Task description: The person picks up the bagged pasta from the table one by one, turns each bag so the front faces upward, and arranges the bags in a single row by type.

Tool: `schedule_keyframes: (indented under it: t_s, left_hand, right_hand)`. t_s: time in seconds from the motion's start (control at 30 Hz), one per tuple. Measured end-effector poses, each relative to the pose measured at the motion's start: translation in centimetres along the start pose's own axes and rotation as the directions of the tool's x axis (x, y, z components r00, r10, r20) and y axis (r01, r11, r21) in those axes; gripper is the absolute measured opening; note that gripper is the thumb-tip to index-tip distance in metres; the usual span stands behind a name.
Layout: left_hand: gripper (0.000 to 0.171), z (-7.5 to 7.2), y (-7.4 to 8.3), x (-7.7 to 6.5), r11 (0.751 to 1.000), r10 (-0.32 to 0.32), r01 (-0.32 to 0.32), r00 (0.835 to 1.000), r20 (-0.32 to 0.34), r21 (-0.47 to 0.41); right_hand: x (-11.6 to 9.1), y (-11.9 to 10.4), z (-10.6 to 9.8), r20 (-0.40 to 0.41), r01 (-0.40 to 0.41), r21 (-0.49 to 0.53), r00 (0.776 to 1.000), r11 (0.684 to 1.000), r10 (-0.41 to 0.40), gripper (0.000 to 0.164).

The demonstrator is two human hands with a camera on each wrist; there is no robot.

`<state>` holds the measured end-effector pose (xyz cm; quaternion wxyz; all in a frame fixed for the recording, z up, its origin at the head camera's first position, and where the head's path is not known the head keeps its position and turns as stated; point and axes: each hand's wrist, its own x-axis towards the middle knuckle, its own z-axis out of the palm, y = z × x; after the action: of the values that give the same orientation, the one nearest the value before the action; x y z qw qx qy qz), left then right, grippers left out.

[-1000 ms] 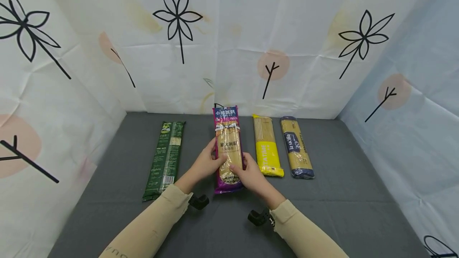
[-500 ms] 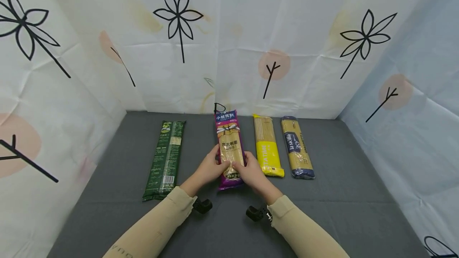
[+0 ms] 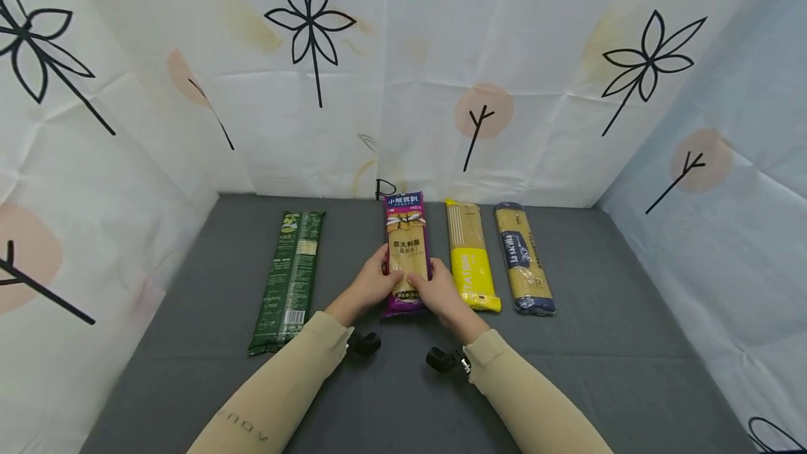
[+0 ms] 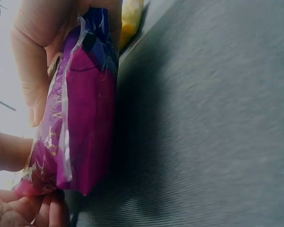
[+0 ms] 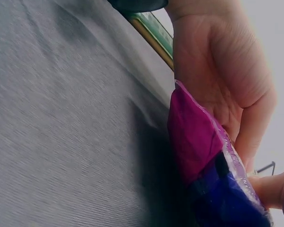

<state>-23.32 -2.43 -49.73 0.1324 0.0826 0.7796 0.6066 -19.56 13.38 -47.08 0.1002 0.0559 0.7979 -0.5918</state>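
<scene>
Both hands hold a purple packet of pasta (image 3: pixel 406 244) by its lower half in the head view, thumbs on its front. My left hand (image 3: pixel 368 282) grips the left edge, and my right hand (image 3: pixel 443 293) grips the right edge. The rest of their fingers go behind the packet and are mostly hidden. In the left wrist view the purple end of the pasta packet (image 4: pixel 90 118) is raised off the cloth, with a shadow beneath. The same pasta packet (image 5: pixel 194 137) shows in the right wrist view, with a thumb on its front.
A green spaghetti packet (image 3: pixel 288 279) lies left of the hands on the grey cloth (image 3: pixel 403 398). To the right lie a yellow pasta packet (image 3: pixel 473 258) and a blue-ended pasta packet (image 3: pixel 525 258). A patterned white curtain (image 3: pixel 416 19) stands behind and at both sides.
The hands have shifted the purple pasta packet slightly to the right and up in the head view, straightening it after a slight turn. The other packets stay put; the head view has shifted slightly.
</scene>
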Motion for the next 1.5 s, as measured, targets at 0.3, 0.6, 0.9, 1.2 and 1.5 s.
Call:
schedule_keyframes:
  t_s: [0.3,0.6,0.9,1.2,1.5]
  left_hand:
    - [0.071,-0.3,-0.7,0.6,0.991,-0.031,0.034,0.999,-0.027,0.126]
    - [0.074,-1.3,-1.3,0.5,0.980,-0.016,0.004,0.998,0.062,0.197]
    - [0.074,-1.3,-0.9,0.4,0.977,-0.034,0.019,0.997,0.067,0.211]
    - [0.074,-1.4,-0.8,0.3,0.972,-0.033,0.017,0.997,0.064,0.236]
    - [0.074,-1.3,-1.1,0.0,0.976,-0.022,0.005,0.997,0.075,0.219]
  right_hand:
    - [0.9,-0.7,0.0,-0.014,-0.035,-0.157,0.999,0.987,0.033,0.037]
    - [0.9,-1.1,-0.3,-0.004,-0.063,-0.238,0.998,0.969,0.063,0.044]
    - [1.4,-0.7,-0.9,0.013,-0.065,-0.265,0.997,0.962,0.071,0.046]
    - [1.6,-0.5,-0.9,0.017,-0.071,-0.274,0.997,0.959,0.079,0.046]
    - [1.2,-0.5,-0.4,-0.017,-0.064,-0.292,0.998,0.954,0.061,0.051]
